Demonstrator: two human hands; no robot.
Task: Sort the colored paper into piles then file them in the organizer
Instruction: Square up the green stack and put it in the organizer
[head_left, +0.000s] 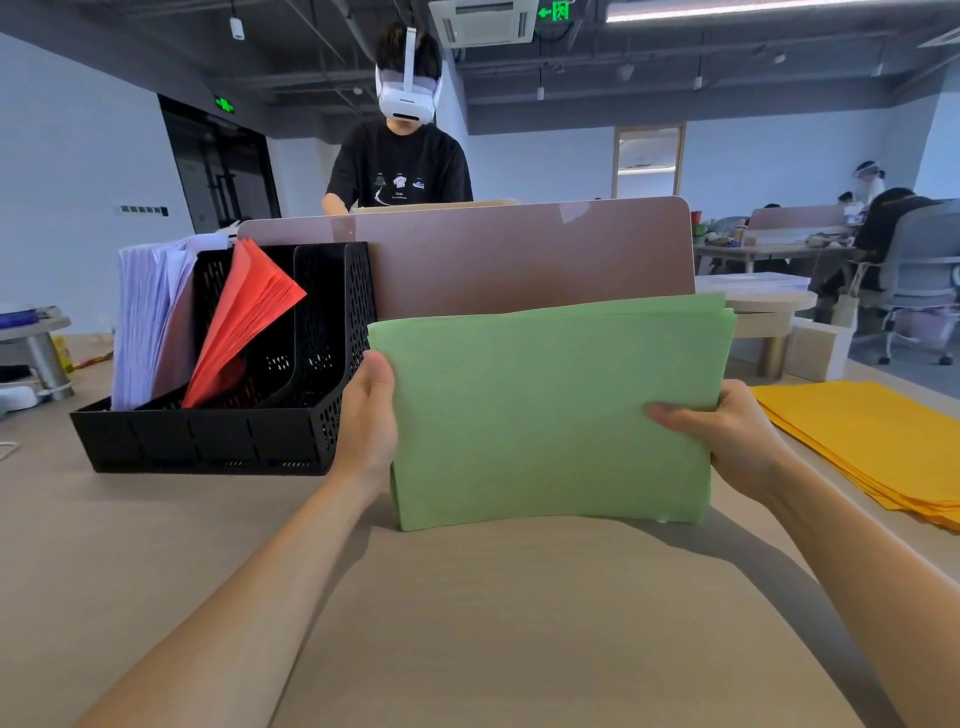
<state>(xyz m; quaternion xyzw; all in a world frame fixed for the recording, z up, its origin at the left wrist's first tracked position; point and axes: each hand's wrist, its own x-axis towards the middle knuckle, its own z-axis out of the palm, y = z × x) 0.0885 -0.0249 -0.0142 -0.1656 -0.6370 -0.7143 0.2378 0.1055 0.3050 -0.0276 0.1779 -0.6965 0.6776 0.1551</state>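
1. In the centre of the frame we hold a stack of light green paper sheets (550, 415) upright, its bottom edge resting on the beige tabletop (467, 623) and bowing slightly upward in the middle.
2. Our left hand (366, 415) grips the stack's left edge, thumb on the near face and fingers hidden behind the sheets.
3. Our right hand (727, 436) clamps the stack's right edge, thumb pressed flat across the near face, the other fingers out of sight behind.
4. At centre left stands a black perforated plastic file organizer (223, 436), just beside our left hand, with several upright compartments.
5. Its leftmost compartment holds a thick bundle of pale lavender-white paper (145, 322), leaning to the left.
6. The next compartment holds a fan of red paper sheets (244, 322), tilted to the right with its top corner over the divider.
7. The compartments to the right of the red sheets look dark; we cannot tell whether anything lies in them.
8. At the right edge of the frame a stack of yellow-orange paper sheets (878, 441) lies flat on the tabletop, its edges slightly staggered, apart from the green stack.
9. Behind the green stack rises a dusty-pink desk divider panel (519, 249) with rounded corners.
10. Beyond the panel, at top centre, a person in a black T-shirt (400, 171) stands wearing a white headset (408, 98).
11. At upper right, a seated person (883, 223) works at a distant desk beside a grey office chair (919, 275).
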